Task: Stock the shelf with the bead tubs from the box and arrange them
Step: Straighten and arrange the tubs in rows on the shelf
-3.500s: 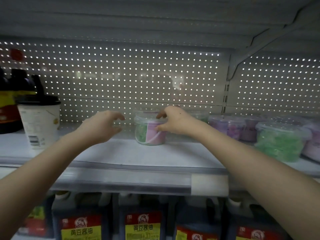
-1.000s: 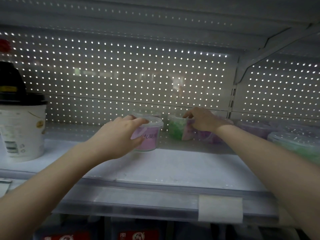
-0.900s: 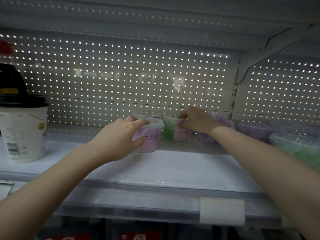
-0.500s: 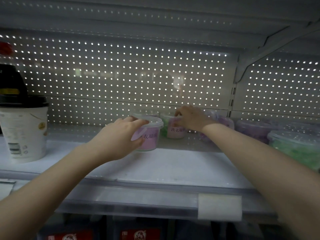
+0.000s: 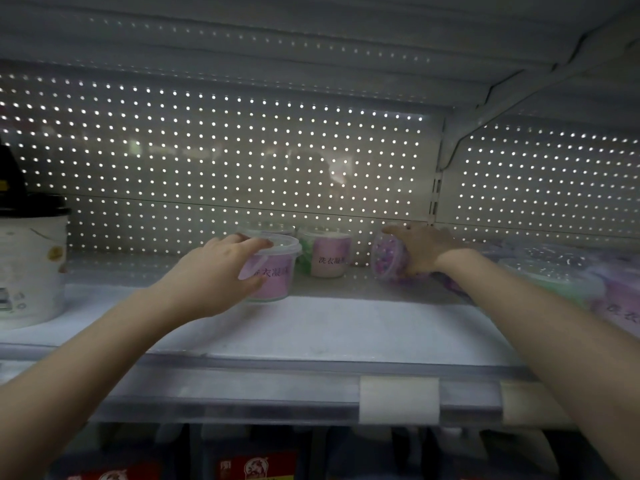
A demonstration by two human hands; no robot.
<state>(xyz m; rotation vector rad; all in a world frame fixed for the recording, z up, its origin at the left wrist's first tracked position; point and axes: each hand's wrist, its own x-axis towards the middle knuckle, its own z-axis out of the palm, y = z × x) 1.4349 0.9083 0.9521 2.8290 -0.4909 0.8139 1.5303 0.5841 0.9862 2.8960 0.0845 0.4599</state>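
Both hands reach deep onto the shelf (image 5: 329,330): the left hand (image 5: 214,275) curls round a pink tub (image 5: 277,275) standing mid-shelf, and the right hand (image 5: 427,252) grips a purple tub (image 5: 386,261) tilted over farther back, with a third tub (image 5: 327,258) upright between them. To do this well, the tilted tub likely needs righting, label forward, then sliding into line without knocking the others. Tubs at far right (image 5: 554,271) are blurred, a cup (image 5: 31,268) at left is cut off, and the box is out of view.
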